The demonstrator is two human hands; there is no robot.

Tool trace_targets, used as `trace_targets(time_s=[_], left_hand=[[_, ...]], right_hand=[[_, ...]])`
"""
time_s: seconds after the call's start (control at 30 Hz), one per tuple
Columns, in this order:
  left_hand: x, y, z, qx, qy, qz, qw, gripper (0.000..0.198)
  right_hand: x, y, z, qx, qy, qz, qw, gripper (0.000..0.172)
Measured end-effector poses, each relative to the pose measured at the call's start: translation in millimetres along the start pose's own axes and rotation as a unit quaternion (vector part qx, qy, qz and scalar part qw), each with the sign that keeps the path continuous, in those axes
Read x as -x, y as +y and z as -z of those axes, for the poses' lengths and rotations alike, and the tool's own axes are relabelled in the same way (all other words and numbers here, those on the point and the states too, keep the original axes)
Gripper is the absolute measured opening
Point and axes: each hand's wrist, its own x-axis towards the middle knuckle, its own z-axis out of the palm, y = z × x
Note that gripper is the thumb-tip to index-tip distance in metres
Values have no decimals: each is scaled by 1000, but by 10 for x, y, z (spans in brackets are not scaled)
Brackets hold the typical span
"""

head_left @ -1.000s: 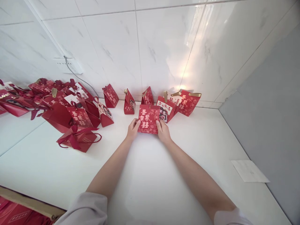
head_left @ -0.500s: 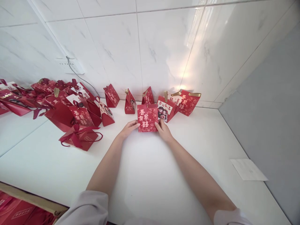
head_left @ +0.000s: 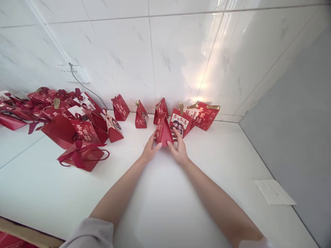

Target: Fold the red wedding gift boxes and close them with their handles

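Note:
A small red paper gift bag [head_left: 162, 131] with gold characters stands on the white counter [head_left: 165, 193], turned edge-on so it looks like a narrow wedge. My left hand [head_left: 150, 148] presses its fingertips against the bag's lower left side. My right hand [head_left: 178, 148] grips the lower right edge, thumb in front and fingers behind. Right behind it stand a red bag with a cartoon couple [head_left: 180, 123] and a gold-handled red bag [head_left: 206, 115].
More small red bags [head_left: 141, 114] stand along the marble-tiled wall. A heap of red ribboned bags [head_left: 69, 120] fills the left, one lying nearest [head_left: 82, 156]. A wall socket with cable [head_left: 74, 73] is above them. A white paper [head_left: 274, 191] lies right, by a grey wall.
The bag faced me flat between both hands; now it is turned edge-on and pinched at its base. The hands have moved closer together.

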Motion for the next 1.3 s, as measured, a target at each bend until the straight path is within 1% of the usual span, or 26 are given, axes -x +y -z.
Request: trace_targets(time_s=[0.03, 0.1, 0.2, 0.3, 0.4, 0.57, 0.67, 0.77, 0.87, 0.93, 1.0, 1.13, 1.3], left_hand=[[-9, -1, 3, 35, -27, -8, 999, 72], [-31, -4, 19, 84, -77, -18, 993, 69], [-56, -8, 52, 118, -114, -10, 986, 70], [-66, -18, 69, 146, -134, 8, 980, 71], [-67, -24, 68, 151, -135, 11, 979, 68], [-68, -19, 59, 119, -131, -20, 984, 66], [-62, -41, 51, 76, -115, -32, 990, 69], [-53, -80, 42, 14, -66, -35, 997, 75], [-44, -92, 41, -58, -10, -38, 998, 79], [-38, -68, 45, -107, 11, -43, 993, 80], [-31, -22, 52, -151, 20, -50, 987, 81], [-18, 96, 76, -228, 40, -69, 971, 80], [4, 217, 75, -357, 86, -116, 923, 89]], right_hand=[[-4, 10, -13, -32, -9, -15, 999, 67], [-14, 48, -24, -80, -49, -46, 995, 69], [-35, 123, -4, -110, -105, -79, 985, 69], [-52, 192, 29, -113, -116, -87, 983, 67], [-63, 242, 39, -117, -115, -84, 983, 65], [-74, 270, 25, -137, -110, -97, 980, 61], [-69, 246, 6, -112, -81, -92, 986, 55], [-55, 212, -24, -55, -54, -84, 993, 45], [-44, 191, -42, 41, -13, -74, 996, 31], [-44, 183, -36, 103, 12, -61, 993, 25], [-46, 175, -22, 140, 18, -47, 989, 27], [-41, 154, -12, 180, 11, -29, 983, 33], [-29, 149, -35, 210, 42, -31, 976, 30]])
